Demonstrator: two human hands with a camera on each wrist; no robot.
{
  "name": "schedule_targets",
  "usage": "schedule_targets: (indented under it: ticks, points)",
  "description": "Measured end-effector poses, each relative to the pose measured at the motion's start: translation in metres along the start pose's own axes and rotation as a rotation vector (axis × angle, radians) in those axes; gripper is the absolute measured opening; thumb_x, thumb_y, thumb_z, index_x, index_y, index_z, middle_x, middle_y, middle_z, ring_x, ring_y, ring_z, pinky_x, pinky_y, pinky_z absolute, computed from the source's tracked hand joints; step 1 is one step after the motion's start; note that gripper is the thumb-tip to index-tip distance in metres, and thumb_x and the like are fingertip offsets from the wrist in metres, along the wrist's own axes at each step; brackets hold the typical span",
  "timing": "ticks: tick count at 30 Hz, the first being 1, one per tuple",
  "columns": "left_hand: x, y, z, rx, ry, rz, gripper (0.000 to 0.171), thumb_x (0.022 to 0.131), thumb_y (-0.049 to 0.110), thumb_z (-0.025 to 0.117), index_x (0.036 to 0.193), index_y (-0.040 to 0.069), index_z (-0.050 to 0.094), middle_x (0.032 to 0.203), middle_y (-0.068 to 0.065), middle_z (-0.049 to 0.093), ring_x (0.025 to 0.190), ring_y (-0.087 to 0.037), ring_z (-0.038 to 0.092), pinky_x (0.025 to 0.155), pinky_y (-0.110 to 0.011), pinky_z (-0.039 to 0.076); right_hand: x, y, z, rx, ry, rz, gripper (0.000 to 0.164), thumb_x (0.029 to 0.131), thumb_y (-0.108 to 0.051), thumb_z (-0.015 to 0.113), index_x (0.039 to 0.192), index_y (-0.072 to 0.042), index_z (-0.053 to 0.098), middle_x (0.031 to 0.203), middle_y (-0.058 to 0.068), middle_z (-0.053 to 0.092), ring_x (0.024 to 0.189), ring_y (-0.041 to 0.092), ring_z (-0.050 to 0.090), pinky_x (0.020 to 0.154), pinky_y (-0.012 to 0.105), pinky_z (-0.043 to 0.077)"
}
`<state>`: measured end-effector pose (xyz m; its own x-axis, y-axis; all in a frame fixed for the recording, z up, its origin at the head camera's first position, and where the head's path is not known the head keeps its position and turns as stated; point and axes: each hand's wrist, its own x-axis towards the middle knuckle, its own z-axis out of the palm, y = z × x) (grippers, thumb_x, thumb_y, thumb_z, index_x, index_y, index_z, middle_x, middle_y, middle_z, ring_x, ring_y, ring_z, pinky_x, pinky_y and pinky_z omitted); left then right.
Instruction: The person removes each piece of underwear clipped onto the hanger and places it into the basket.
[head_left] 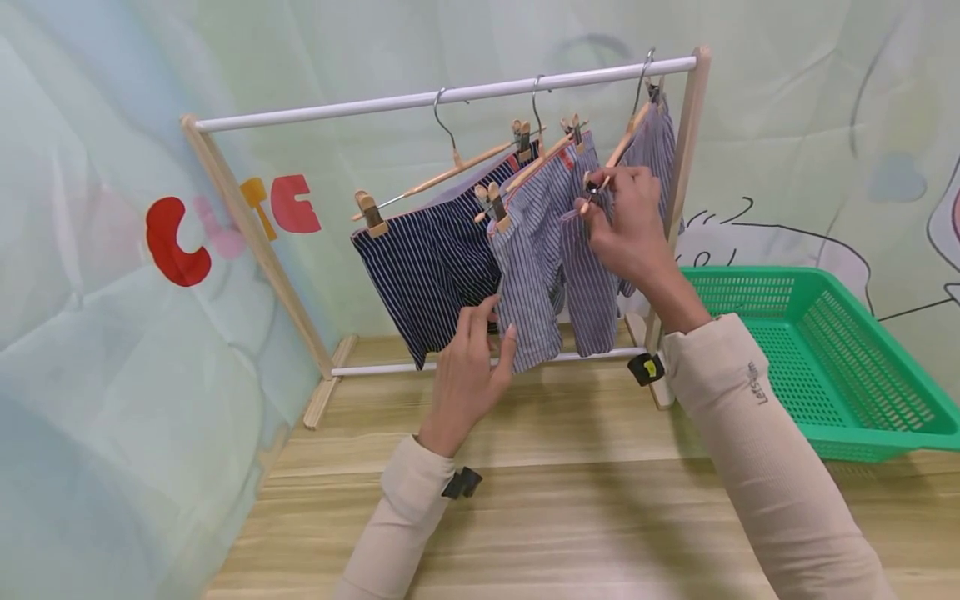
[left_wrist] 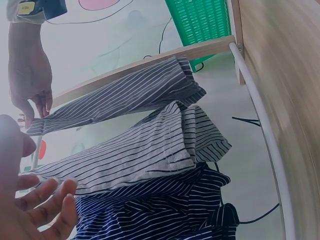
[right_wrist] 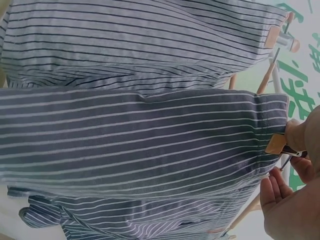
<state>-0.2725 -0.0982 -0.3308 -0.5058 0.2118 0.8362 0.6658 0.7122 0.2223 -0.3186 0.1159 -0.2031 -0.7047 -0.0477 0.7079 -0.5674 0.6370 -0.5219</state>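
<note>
Three pairs of striped shorts hang from clip hangers. My right hand (head_left: pixel 630 225) pinches a wooden hanger clip (right_wrist: pixel 276 144) at the waistband of the grey-purple striped shorts (head_left: pixel 588 292), nearest the rack's right end. Left of them hang the light grey striped shorts (head_left: pixel 528 283), clipped at both waistband corners. Beside the lower leg of that pair is my left hand (head_left: pixel 468 367), with fingers loosely extended and nothing gripped; the left wrist view shows its fingers (left_wrist: pixel 42 207) overlapping the light cloth. Navy striped shorts (head_left: pixel 427 271) hang farthest left, partly behind the light pair.
A small rack with a white top rail (head_left: pixel 337 108) and wooden side posts (head_left: pixel 258 242) stands on the wooden table (head_left: pixel 570 508). A green plastic basket (head_left: pixel 832 442) sits to its right. Behind hangs a printed backdrop (head_left: pixel 787 133).
</note>
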Motion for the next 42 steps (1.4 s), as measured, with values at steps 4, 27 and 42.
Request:
schedule_targets:
  ticks: [4,27,42]
  points:
    - [-0.001,0.0,0.0,0.0,0.001,0.003,0.043,0.096,0.028,0.047,0.129,0.002,0.048,0.099,-0.012,0.056,0.065,-0.009,0.05,0.042,-0.029,0.042,-0.002,0.0,0.001,0.002,-0.002,0.002,0.025,0.094,-0.013,0.055,0.112,0.003,0.049,0.117,0.021,0.039,0.108,0.03,0.03,0.086,0.046,0.032]
    - [0.001,0.001,0.003,-0.08,-0.014,0.062,0.041,0.096,0.021,0.048,0.13,-0.004,0.044,0.098,-0.016,0.052,0.07,-0.017,0.053,0.052,-0.03,0.047,-0.008,-0.001,0.004,0.021,0.009,-0.061,0.025,0.094,-0.012,0.056,0.112,0.003,0.049,0.115,0.022,0.039,0.105,0.03,0.028,0.084,0.044,0.03]
    - [0.0,0.012,0.01,-0.066,-0.023,0.099,0.042,0.094,0.018,0.051,0.129,-0.004,0.043,0.104,-0.015,0.052,0.075,-0.014,0.053,0.058,-0.028,0.049,-0.015,0.002,0.008,0.035,0.04,-0.101,0.024,0.092,-0.009,0.058,0.11,0.005,0.051,0.114,0.023,0.041,0.103,0.031,0.03,0.082,0.045,0.031]
